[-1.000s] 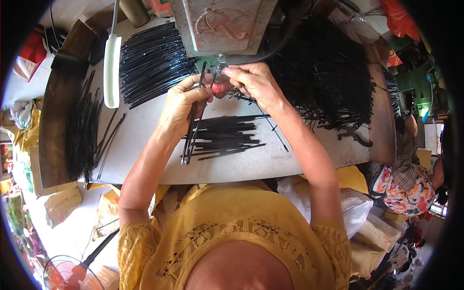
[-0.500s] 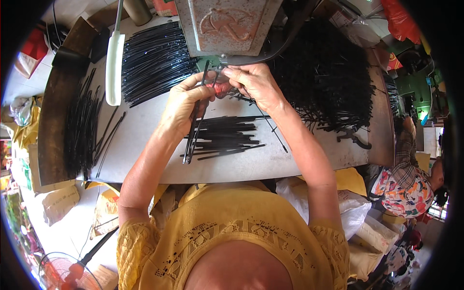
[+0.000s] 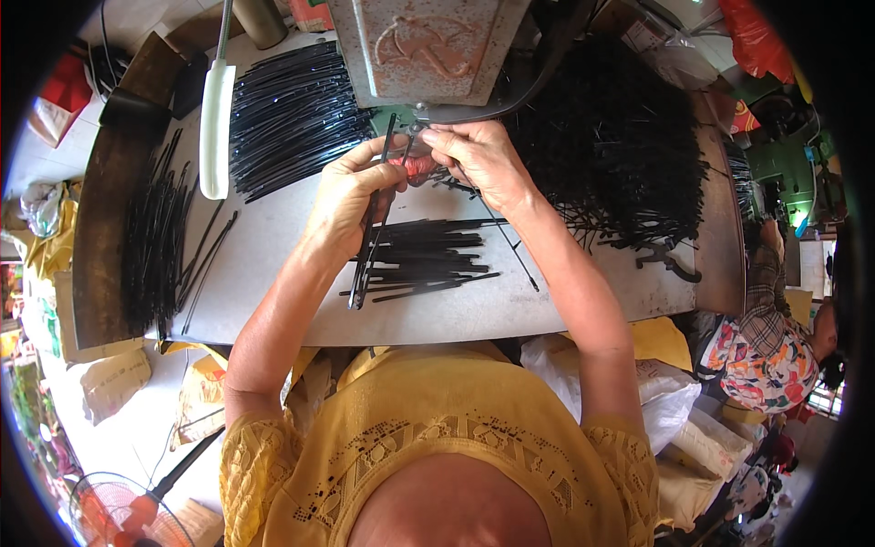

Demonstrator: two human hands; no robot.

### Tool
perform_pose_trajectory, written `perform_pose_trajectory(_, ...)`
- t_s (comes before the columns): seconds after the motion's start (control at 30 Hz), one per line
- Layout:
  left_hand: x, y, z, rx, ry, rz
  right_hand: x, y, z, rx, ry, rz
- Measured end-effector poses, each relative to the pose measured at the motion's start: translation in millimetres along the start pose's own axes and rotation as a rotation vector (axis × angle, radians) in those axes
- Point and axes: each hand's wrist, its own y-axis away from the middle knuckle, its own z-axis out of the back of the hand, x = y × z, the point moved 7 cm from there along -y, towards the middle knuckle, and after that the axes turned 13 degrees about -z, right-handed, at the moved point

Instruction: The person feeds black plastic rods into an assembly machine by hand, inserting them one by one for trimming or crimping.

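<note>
My left hand (image 3: 357,187) is closed around a few long black rods (image 3: 369,251) that look like umbrella ribs; they stick out above and below my fingers. My right hand (image 3: 483,159) pinches a thinner black rib (image 3: 504,232), which slants down to the right and has a small joint partway along. The fingertips of both hands come close together under the head of a grey metal machine (image 3: 437,55). A red piece (image 3: 416,168) shows between my hands. My fingers partly hide the upper ends of the ribs.
Black rods (image 3: 433,260) lie below my hands on the metal table (image 3: 510,319). Larger piles sit at the upper left (image 3: 292,118), the left edge (image 3: 155,237) and the right (image 3: 611,146). A white-sleeved lever (image 3: 216,132) hangs left; another person (image 3: 766,337) is far right.
The lower end of the rib in my right hand has swung slightly down and to the left. Both hands stay almost in place under the machine.
</note>
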Motion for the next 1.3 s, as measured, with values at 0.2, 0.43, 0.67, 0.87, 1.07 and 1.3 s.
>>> perform_pose_trajectory(0.2, 4.1, -0.9, 1.2, -0.005, -0.048, 0.009, -3.6, 0.2, -1.0, -0.006, -0.023, -0.048)
perform_pose_trajectory(0.43, 0.6, 1.8, 8.5, 0.073, -0.232, -0.001, -14.0, 11.7, 0.8, 0.021, -0.125, -0.16)
perform_pose_trajectory(0.67, 8.3, 0.9, -5.7, 0.074, -0.062, -0.019, -3.7, 14.5, -10.5, 0.027, -0.19, -0.072)
perform_pose_trajectory(0.87, 11.7, -1.5, -12.6, 0.043, -0.011, -0.084, -7.5, 9.8, -12.6, -0.025, -0.195, -0.016)
perform_pose_trajectory(1.07, 9.5, -2.1, -5.3, 0.025, -0.069, -0.109, -8.5, 9.1, -13.0, -0.036, -0.204, -0.016)
perform_pose_trajectory(1.3, 6.4, -3.4, -3.8, -0.017, -0.097, -0.136, -9.1, 8.0, -12.2, -0.031, -0.231, -0.002)
